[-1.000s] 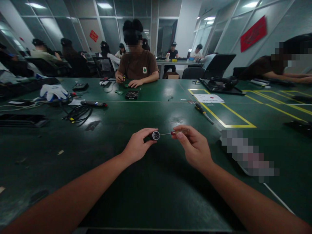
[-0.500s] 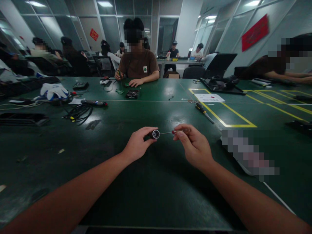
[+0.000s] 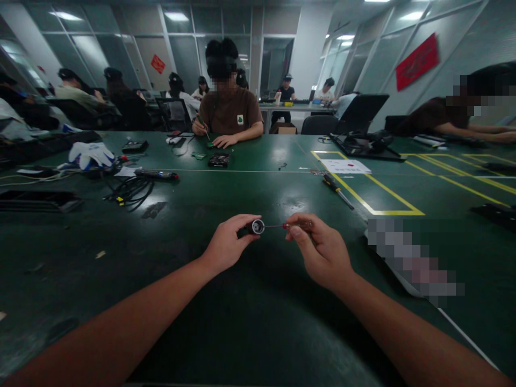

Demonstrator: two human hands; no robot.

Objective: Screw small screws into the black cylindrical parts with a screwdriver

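Between the thumb and fingers of my left hand (image 3: 228, 243) is a short dark cylinder (image 3: 256, 227), its open silver-rimmed end turned toward my right side. What the cylinder belongs to cannot be made out. My right hand (image 3: 322, 250) grips a small screwdriver (image 3: 305, 226) by its clear handle with a red collar. The screwdriver's thin shaft lies level and its tip meets the cylinder's rim; whether it is inside or only touching is too small to tell. Both hands are held above the green table (image 3: 226, 333).
A larger black-and-yellow screwdriver (image 3: 337, 192) and a paper sheet (image 3: 345, 166) lie ahead right. Coiled black cable (image 3: 131, 191), a pen-shaped tool (image 3: 156, 174) and white gloves (image 3: 92, 155) are at left. Across the table a person (image 3: 229, 110) works on small parts. A blurred-out flat object (image 3: 411, 263) lies right.
The whole view has shifted slightly downward in the picture. My hands keep the same hold, with the screwdriver tip still at the cylinder's rim.
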